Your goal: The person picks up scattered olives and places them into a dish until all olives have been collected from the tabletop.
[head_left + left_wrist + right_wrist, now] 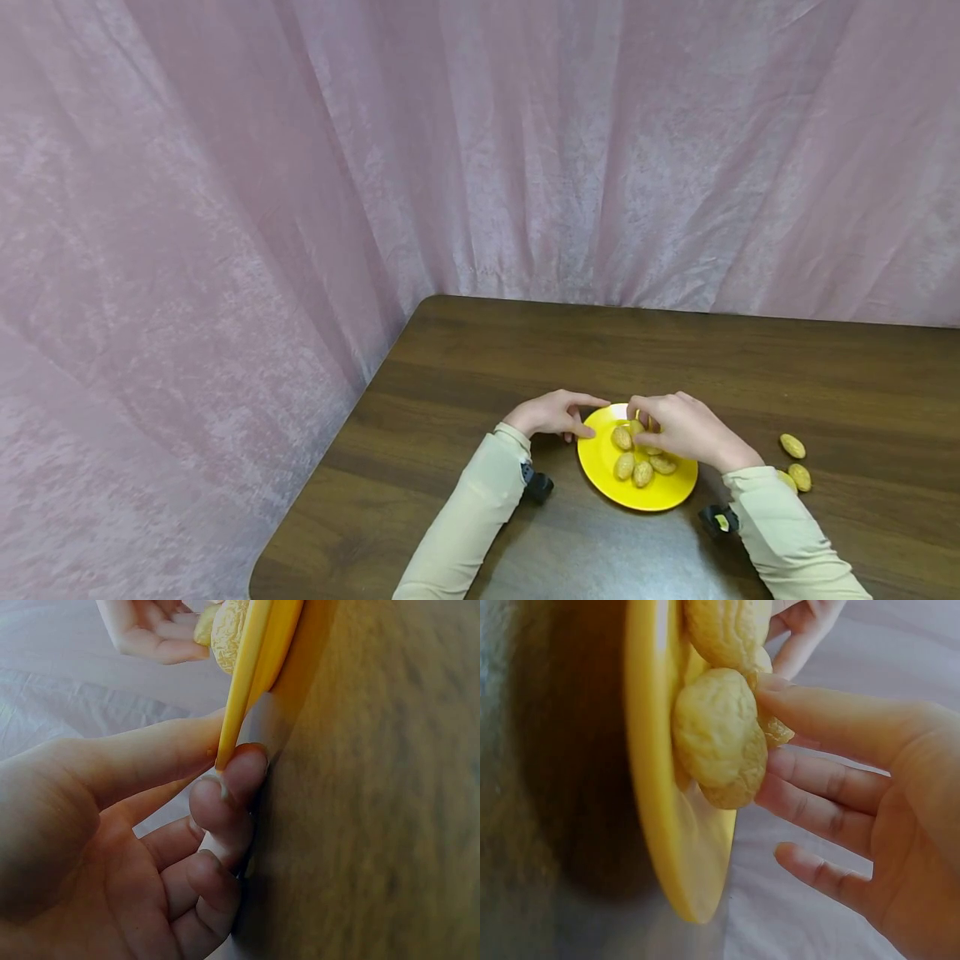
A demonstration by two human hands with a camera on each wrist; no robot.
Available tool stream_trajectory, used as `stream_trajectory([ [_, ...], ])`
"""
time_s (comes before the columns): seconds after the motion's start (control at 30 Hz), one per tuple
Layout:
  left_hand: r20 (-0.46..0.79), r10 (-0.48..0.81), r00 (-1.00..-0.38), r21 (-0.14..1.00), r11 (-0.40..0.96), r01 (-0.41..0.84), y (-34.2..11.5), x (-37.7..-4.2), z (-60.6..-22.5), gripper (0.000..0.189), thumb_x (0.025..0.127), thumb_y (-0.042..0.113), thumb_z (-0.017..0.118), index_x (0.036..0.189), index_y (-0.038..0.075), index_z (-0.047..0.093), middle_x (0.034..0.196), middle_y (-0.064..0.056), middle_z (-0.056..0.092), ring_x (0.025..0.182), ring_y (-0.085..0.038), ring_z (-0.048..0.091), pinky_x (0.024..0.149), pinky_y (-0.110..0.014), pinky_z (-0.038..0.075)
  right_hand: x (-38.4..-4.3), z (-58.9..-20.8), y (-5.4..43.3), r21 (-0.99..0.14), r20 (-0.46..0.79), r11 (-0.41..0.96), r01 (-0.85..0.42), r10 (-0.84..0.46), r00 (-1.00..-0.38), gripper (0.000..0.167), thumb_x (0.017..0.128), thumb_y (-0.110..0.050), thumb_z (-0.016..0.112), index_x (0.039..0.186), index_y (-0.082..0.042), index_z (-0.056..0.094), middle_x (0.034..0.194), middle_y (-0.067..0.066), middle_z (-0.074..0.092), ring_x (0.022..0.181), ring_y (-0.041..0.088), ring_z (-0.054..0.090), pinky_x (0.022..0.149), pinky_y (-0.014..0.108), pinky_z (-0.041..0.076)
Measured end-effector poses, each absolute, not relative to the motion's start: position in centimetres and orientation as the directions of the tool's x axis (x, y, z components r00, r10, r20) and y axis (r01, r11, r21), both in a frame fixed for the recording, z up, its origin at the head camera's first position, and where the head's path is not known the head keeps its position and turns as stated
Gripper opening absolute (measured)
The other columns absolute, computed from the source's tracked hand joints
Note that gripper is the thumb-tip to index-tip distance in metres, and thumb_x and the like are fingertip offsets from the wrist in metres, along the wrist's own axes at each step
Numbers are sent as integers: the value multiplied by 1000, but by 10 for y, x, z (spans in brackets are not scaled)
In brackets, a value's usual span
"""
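Observation:
A yellow plate (pixel 600 479) lies on the table and bears several wrinkled, pale-yellow oval pieces (pixel 624 467), kind unclear. At its left rim my left hand (pixel 558 413) grips the edge. In the left wrist view the thumb lies on the plate's upper side and fingertips (pixel 214 799) curl at the rim. Over the plate's far right part, my right hand (pixel 690 429) pinches a wrinkled yellow oval piece (pixel 776 729) between thumb and fingers. That piece sits close beside other ovals (pixel 716 724) on the plate, partly hidden behind them in the right wrist view.
To the right of the plate, a few more yellow oval pieces (pixel 792 446) lie on the brown wooden table (pixel 495 350), one partly behind the right sleeve (pixel 780 525). Pink curtains (pixel 525 167) hang behind the table and along its left side.

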State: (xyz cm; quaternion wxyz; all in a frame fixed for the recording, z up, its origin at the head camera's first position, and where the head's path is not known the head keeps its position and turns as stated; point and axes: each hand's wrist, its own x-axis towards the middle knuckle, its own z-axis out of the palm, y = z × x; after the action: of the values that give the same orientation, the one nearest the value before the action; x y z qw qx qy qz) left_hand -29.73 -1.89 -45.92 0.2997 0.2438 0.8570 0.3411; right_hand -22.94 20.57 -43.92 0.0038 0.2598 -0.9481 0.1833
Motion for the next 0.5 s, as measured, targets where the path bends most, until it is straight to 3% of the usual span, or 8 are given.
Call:
stream_trajectory([
  [0.5, -350, 617, -705, 731, 651, 206, -19, -298, -462, 53, 89, 20, 69, 139, 29, 54, 69, -2, 56, 59, -14, 53, 56, -20, 43, -231, -442, 207, -352, 76, 801, -485, -491, -868, 15, 82, -21, 76, 93, -19, 66, 78, -9, 65, 68, 4, 52, 63, 24, 44],
])
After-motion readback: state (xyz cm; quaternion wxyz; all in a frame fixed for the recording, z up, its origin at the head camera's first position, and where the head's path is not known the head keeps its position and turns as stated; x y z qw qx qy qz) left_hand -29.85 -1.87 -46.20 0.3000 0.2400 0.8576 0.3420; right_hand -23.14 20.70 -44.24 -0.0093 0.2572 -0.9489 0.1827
